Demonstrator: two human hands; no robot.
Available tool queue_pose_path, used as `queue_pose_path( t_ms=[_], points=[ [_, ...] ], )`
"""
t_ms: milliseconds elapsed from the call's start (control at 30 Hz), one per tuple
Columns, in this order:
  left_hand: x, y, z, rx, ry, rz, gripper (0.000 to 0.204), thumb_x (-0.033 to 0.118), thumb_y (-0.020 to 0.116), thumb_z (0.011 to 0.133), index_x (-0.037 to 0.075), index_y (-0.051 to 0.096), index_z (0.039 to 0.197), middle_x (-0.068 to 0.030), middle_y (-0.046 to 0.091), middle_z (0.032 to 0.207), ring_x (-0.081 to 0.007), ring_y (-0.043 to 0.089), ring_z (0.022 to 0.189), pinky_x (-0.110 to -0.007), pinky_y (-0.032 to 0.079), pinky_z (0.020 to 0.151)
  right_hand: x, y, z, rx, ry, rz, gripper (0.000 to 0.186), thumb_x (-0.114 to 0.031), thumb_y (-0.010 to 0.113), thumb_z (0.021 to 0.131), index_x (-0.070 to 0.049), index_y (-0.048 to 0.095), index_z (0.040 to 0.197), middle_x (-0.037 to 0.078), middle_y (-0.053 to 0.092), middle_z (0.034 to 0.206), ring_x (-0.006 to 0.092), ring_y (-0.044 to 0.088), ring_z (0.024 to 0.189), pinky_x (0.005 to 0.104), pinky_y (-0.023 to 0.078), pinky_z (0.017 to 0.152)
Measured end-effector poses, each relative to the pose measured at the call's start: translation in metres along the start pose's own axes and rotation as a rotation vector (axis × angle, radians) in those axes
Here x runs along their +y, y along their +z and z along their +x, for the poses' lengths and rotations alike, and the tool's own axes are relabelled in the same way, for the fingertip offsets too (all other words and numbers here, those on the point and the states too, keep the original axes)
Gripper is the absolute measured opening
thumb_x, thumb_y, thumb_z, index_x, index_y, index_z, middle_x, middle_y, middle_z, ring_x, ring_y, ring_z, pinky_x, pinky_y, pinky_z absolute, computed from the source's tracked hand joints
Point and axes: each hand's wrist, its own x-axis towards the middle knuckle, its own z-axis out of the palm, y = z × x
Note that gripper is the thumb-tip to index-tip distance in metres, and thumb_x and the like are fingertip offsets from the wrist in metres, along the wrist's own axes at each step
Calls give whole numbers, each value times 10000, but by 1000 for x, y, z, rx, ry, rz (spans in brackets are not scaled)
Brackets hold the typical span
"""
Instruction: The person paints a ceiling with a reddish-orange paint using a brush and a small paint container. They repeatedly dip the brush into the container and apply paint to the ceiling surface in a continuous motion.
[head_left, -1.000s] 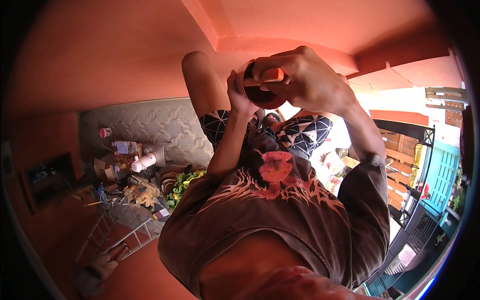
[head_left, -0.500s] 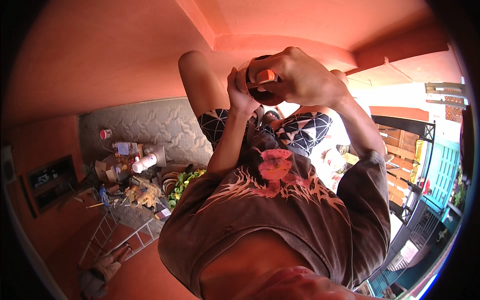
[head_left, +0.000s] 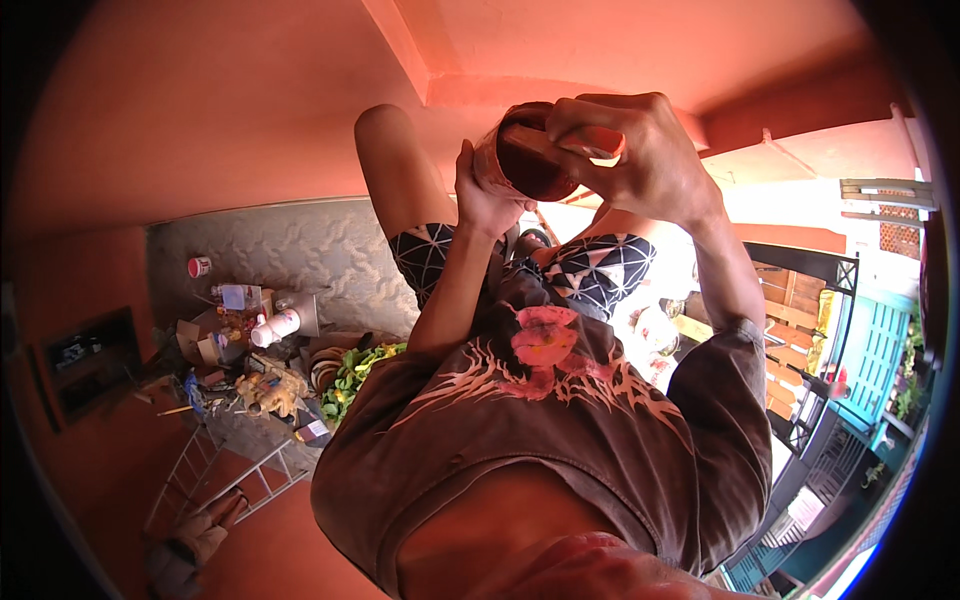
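Centrally, cup in the head view: a translucent cup (head_left: 488, 163), dark red inside, is held out beyond the patterned shorts (head_left: 598, 270), its mouth turned toward the camera and the right.
Left hand: the cup's near left side is cradled by the left hand (head_left: 490, 205), whose fingers are wrapped around the wall and partly hidden.
Right hand: a flat-handled tool (head_left: 602, 143), perhaps a brush, is clamped between the thumb and fingers of the right hand (head_left: 640, 150).
Tool's line: its long axis is laid roughly sideways, from the cup's mouth out to the right-hand grip.
Cup from fingertips: the cup is placed just left of the right fingertips; whether its rim is touched by them cannot be told.
Lower left: green leaves (head_left: 350, 383), a white tub (head_left: 277, 327) and a metal ladder (head_left: 250, 484) are seen well apart from both hands.
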Motion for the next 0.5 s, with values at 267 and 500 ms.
queue_pose_path(
  t_ms=[267, 500],
  points=[
    [-9, -6, 7, 31, 6, 30, 606, 651, 430, 949, 179, 602, 1290, -33, 696, 1102, -208, 665, 894, -356, 456, 536, -4, 3, -1, 68, 20, -119, 224, -124, 715, 814, -87, 677, 1031, 108, 714, 865, 329, 705, 753, 421, 576, 683],
    [-12, -16, 9, -7, -3, 75, 534, 626, 438, 957, 217, 629, 1244, 5, 710, 1098, -189, 669, 894, -355, 453, 546, -5, -8, -1, 83, 93, -143, 182, -139, 697, 839, -59, 643, 992, 136, 699, 839, 334, 696, 720, 425, 567, 647]
  ],
)
